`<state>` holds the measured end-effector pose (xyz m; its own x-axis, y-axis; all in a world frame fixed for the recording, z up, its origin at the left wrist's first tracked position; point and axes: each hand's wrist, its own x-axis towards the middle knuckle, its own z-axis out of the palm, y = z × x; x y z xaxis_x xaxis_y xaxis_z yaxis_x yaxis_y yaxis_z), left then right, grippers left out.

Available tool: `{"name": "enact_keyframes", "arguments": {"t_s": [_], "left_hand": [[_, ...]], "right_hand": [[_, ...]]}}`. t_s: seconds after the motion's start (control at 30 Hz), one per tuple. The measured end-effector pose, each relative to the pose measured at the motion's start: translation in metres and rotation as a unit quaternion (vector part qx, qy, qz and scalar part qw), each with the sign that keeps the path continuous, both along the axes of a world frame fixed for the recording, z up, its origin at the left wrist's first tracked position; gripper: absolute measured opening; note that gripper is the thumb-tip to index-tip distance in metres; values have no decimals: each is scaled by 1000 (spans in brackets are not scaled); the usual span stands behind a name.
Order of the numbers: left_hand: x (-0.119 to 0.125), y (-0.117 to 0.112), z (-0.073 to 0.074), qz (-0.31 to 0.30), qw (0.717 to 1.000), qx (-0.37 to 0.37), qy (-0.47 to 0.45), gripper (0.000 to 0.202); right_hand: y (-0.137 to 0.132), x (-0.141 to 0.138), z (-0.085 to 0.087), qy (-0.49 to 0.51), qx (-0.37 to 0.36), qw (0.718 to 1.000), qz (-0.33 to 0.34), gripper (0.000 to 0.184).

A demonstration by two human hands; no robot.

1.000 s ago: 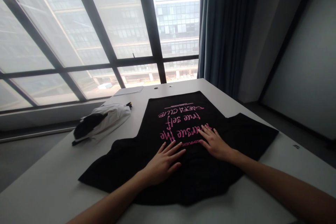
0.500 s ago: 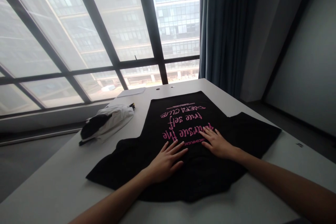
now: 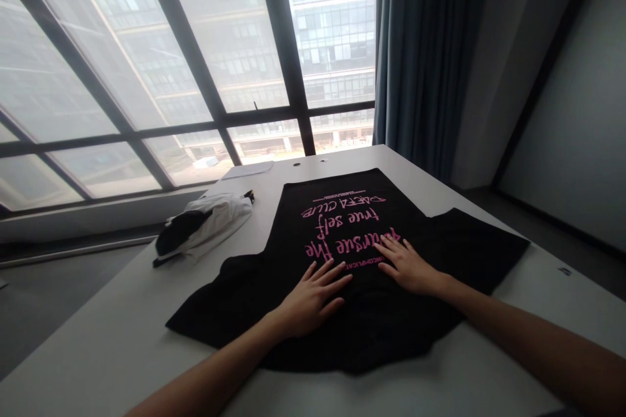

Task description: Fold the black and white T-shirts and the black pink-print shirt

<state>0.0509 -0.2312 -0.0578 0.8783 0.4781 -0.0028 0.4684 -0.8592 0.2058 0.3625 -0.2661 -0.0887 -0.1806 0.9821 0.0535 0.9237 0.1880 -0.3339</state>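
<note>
A black T-shirt (image 3: 352,326) with pink lettering lies spread flat on the white table (image 3: 112,339), its collar end toward me and its sleeves out to both sides. My left hand (image 3: 308,300) rests palm down on the shirt just below the lettering, fingers stretched out. My right hand (image 3: 408,266) lies flat on the shirt beside it, fingers apart and touching the pink print. Neither hand holds anything.
A bundled white and black garment (image 3: 205,227) sits on the table's left side. A sheet of paper (image 3: 247,170) lies near the far edge by the window. A dark blue curtain (image 3: 420,58) hangs at the right of the window.
Both hands stay flat on the shirt in the same pose. The view has shifted slightly, so everything sits a little further right in the frame.
</note>
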Motion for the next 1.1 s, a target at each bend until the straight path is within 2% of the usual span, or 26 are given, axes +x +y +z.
{"name": "enact_keyframes", "arguments": {"t_s": [0.2, 0.4, 0.6, 1.1], "left_hand": [[0, 0, 0, 1, 1000, 3, 0, 53], [1, 2, -1, 0, 1000, 10, 0, 53], [1, 3, -3, -3, 1000, 21, 6, 53], [0, 3, -4, -9, 999, 37, 7, 53]], "right_hand": [[0, 1, 0, 0, 2, 1000, 0, 64], [-2, -7, 7, 32, 47, 998, 16, 63], [-8, -12, 10, 22, -3, 995, 95, 63], [-7, -10, 12, 25, -19, 995, 92, 64]]}}
